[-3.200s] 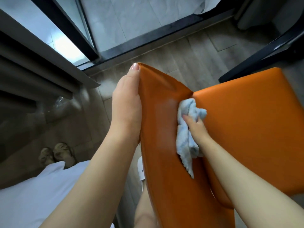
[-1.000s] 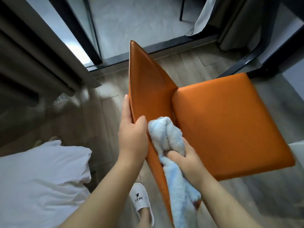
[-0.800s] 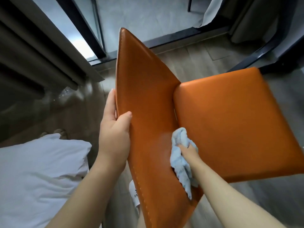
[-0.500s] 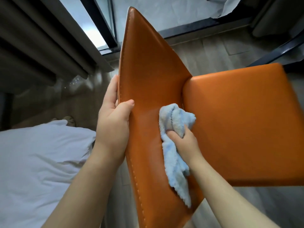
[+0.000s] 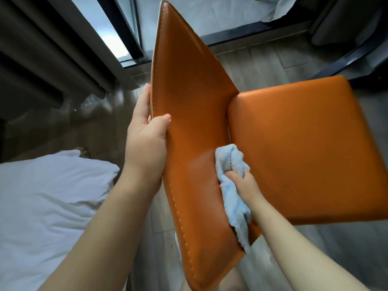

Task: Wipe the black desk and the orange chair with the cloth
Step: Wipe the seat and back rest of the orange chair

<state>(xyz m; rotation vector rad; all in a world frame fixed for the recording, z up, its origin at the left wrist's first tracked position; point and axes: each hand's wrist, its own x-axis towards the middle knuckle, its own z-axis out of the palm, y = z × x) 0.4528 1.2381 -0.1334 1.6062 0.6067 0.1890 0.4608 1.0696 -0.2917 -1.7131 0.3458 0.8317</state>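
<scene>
Wood floor, white bedding at lower left. Orange chair backrest edge is being gripped by the left hand, its long axis running toward the window. Light-blue cloth, bunched in the right hand, is being pressed low on the backrest by the seat joint, its tail hanging toward the camera.

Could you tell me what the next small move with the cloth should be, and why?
Probably sweep the cloth up the backrest: the right hand presses it low near the seat crease, while the left hand steadies the edge and the upper part lies uncovered.
</scene>
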